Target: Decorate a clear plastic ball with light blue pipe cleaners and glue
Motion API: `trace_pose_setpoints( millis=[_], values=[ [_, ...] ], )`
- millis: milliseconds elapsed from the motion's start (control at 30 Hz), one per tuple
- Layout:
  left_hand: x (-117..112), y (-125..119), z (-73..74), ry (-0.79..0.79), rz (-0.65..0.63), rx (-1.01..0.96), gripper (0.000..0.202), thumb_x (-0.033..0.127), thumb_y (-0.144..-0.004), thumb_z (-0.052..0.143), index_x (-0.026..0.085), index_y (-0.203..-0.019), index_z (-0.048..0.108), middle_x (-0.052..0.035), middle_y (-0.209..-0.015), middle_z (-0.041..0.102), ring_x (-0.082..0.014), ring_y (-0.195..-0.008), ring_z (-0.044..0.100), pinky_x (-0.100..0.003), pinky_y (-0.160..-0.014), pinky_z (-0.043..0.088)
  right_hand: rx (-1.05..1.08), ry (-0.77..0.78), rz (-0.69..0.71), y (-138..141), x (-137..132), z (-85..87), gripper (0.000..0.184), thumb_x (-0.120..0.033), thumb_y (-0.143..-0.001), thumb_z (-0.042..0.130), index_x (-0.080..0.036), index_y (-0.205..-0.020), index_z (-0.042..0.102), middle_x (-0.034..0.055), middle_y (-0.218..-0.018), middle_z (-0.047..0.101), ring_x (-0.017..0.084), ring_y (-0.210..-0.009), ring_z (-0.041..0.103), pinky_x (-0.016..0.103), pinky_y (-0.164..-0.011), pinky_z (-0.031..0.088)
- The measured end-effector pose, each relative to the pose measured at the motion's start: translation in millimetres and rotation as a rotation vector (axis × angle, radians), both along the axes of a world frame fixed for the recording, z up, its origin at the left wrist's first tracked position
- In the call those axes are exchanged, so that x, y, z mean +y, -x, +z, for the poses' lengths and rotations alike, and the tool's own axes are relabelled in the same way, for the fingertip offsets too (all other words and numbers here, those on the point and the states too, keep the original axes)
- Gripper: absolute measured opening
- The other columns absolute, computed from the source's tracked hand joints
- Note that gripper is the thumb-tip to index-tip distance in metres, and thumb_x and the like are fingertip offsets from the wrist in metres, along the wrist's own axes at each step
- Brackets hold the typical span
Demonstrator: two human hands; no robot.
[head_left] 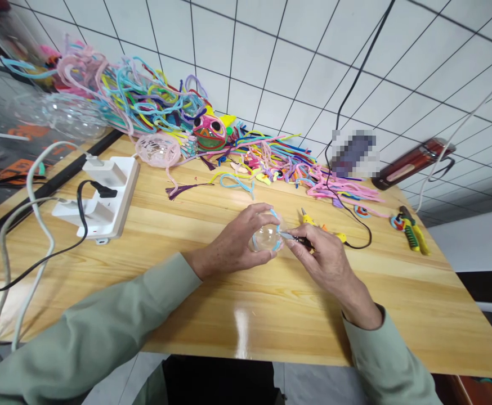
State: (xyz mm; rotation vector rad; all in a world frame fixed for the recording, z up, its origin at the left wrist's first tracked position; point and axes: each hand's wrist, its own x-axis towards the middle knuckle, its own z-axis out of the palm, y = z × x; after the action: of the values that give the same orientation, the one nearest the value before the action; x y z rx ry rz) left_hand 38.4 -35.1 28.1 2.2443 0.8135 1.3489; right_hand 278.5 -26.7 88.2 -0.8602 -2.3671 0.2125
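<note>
Left hand [236, 242] grips this shiny clear ball [265, 238], right hand [326, 256] pinches a skinny metal-tipped tool [300, 241], just in from the wooden table [212, 326] front edge.

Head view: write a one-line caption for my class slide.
Left hand holds a clear ball, right hand holds a slim tool at its blue trim, colourful strands heaped behind.

Clear ball [267, 238] in left hand [238, 239]

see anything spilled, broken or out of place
Nothing looks spilled or broken. The pipe cleaners lie in an untidy tangle along the wall; a pixelated patch left of the red flask hides what's there.
</note>
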Motion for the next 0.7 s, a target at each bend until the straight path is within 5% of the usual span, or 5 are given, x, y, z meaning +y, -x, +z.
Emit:
trace_pose_setpoints(
  millis=[700],
  values=[
    [0.3, -0.1, 0.5, -0.005, -0.002, 0.0, 0.059, 0.025, -0.09, 0.077, 0.026, -0.142, 0.048, -0.0175, -0.144, 0.056, -0.0358, -0.148, 0.049, -0.06, -0.121, 0.047, 0.037, -0.007, 0.0, -0.8, 1.1, -3.1, 0.004, -0.021, -0.102, 0.066, -0.023, -0.105, 0.068, 0.0014, -0.081, 0.074, 0.017, -0.067, 0.068, 0.028, -0.063, 0.051]
  ],
)
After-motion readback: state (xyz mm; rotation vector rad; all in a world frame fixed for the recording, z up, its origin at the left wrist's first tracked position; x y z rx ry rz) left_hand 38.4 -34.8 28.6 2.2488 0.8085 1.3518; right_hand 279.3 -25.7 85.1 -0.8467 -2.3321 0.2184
